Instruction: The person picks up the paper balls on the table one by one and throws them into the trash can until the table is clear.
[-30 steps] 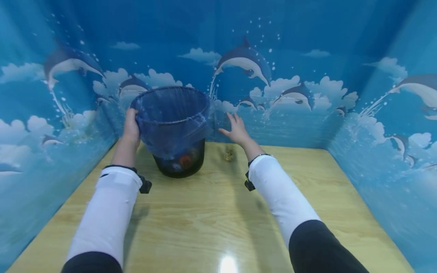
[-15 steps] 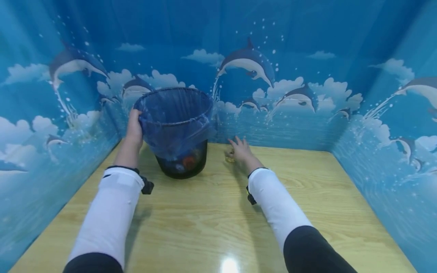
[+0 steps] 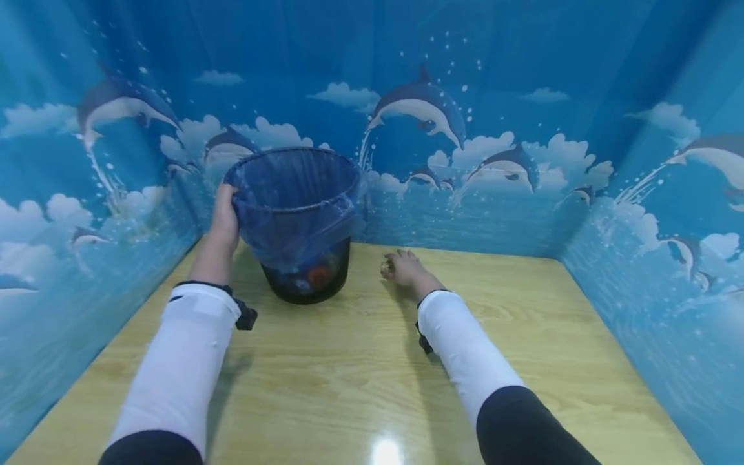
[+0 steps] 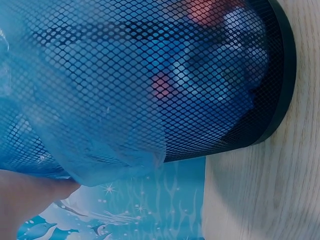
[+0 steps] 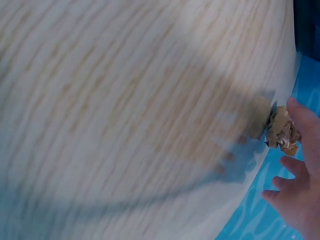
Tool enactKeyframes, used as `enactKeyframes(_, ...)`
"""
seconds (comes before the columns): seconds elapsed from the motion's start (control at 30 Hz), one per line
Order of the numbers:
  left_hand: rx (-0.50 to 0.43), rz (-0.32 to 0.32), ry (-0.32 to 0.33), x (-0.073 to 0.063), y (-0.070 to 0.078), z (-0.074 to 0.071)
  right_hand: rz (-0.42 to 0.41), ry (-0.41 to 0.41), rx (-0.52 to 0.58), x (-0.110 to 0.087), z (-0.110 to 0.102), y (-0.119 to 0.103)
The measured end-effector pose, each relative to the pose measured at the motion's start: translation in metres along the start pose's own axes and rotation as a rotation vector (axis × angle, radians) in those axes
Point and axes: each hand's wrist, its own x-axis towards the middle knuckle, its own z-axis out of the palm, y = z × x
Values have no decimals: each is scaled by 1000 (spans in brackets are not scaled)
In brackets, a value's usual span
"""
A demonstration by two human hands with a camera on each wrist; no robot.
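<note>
A black mesh wastebasket (image 3: 334, 274) stands at the back left of the table, lined with a translucent blue plastic bag (image 3: 285, 236) folded over its rim. My left hand (image 3: 223, 216) grips the rim and bag at the left side; the left wrist view shows its thumb edge (image 4: 35, 195) against the plastic. To the right of the basket, my right hand (image 3: 408, 270) pinches a crumpled ball of brown paper (image 5: 282, 131) between thumb and fingers, low over the table. The other fingers of that hand are spread in the right wrist view.
Through the mesh, red and pale crumpled pieces (image 4: 220, 75) show in the bottom of the basket. The wood-grain table (image 3: 325, 368) ends at blue dolphin-print curtains (image 3: 465, 213) at the back and both sides.
My right hand has come down from beside the basket to the table and taken hold of the paper ball. The left hand has stayed on the basket rim.
</note>
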Motion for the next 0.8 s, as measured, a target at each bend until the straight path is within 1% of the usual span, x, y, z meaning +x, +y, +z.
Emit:
enactKeyframes(0.1,6,3,-8,1,2,-1,-5,-10,12,0,-2,0)
enactKeyframes(0.27,-12,22,-19,2,4,-1,9,-34,56,0,-4,0)
enactKeyframes(0.37,-20,22,-23,2,4,-1,4,-32,53,1,-3,0)
enactKeyframes(0.6,-9,-29,-29,2,0,-1,-28,0,36,-1,5,0)
enactKeyframes(0.8,-2,-47,-10,1,0,0,-52,14,13,-1,6,1)
